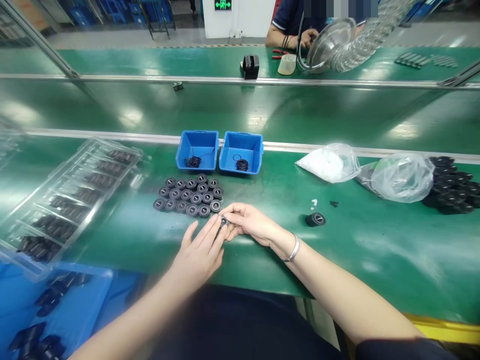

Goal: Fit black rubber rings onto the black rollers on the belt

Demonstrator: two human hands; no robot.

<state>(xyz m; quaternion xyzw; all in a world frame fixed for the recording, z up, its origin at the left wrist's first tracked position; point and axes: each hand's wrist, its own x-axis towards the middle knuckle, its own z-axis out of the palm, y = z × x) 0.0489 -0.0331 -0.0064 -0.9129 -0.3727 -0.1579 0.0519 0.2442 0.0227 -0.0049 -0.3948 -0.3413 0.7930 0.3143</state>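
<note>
A small black round part (224,220) with a light centre is held just above the bench, in front of the rows. My right hand (249,222) pinches it between thumb and fingers. My left hand (200,252) reaches it with stretched fingertips, its thumb standing apart; the fingers partly cover the part. Just beyond my hands, several black cylindrical parts (191,196) stand in rows, each with a slotted top. To the right of my right hand, one similar black cylinder (315,219) lies on its side, near tiny white pieces (314,203) and tiny black pieces (333,204).
Two blue bins, left (197,142) and right (241,142), hold thin black rings. A clear divided tray (80,220) of black parts stands left, above a blue crate (101,295). Plastic bags (330,162) and stacked black parts (452,185) lie right. Opposite sits a person (281,35).
</note>
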